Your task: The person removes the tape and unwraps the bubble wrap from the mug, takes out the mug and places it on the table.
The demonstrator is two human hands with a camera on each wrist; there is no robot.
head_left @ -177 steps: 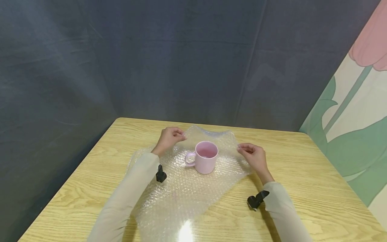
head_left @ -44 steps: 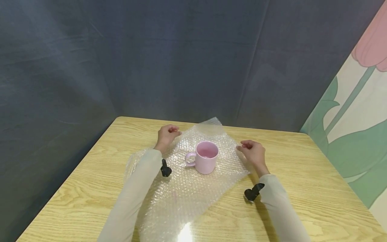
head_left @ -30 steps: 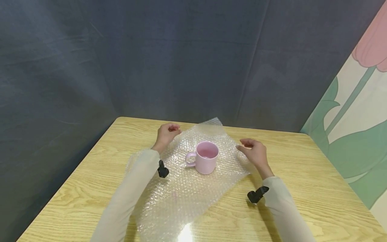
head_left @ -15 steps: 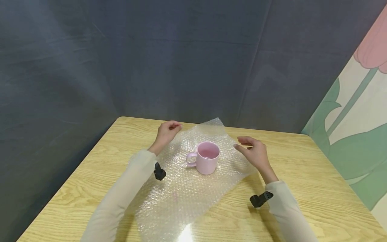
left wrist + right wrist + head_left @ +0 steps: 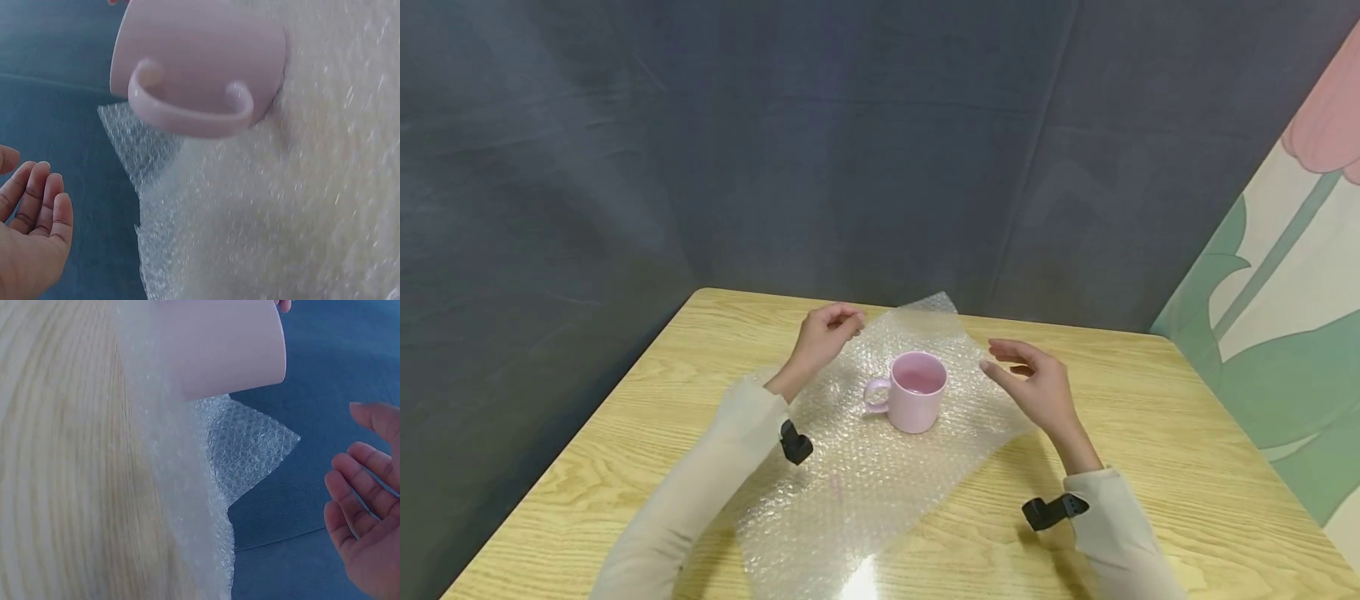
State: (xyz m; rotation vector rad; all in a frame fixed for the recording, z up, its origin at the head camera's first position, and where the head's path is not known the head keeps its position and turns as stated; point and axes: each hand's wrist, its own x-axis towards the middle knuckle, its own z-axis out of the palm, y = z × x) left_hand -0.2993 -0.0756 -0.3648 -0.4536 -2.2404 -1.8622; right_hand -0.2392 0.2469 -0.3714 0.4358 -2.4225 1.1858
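Observation:
A pink mug [image 5: 914,400] stands upright on a sheet of bubble wrap [image 5: 857,492], its handle pointing left. My left hand [image 5: 823,336] hovers over the sheet's upper left edge, fingers loosely bent and holding nothing. On the other side, my right hand [image 5: 1036,382] is above the sheet's right edge, thumb and fingers apart with nothing between them. The left wrist view shows the mug's handle [image 5: 187,112] close up. In the right wrist view a pointed corner of the bubble wrap [image 5: 253,440] lifts beyond the mug.
The sheet lies on a wood-grain table [image 5: 1150,433]. A dark cloth [image 5: 865,150] hangs behind the table and along its left side. To the right is a wall panel [image 5: 1292,350] painted with a pink flower and green leaves.
Earlier both hands pinched the wrap's far edges; now they are off it and its far corner points up behind the mug. Lately the left hand shifted slightly right, and the right hand's fingers spread.

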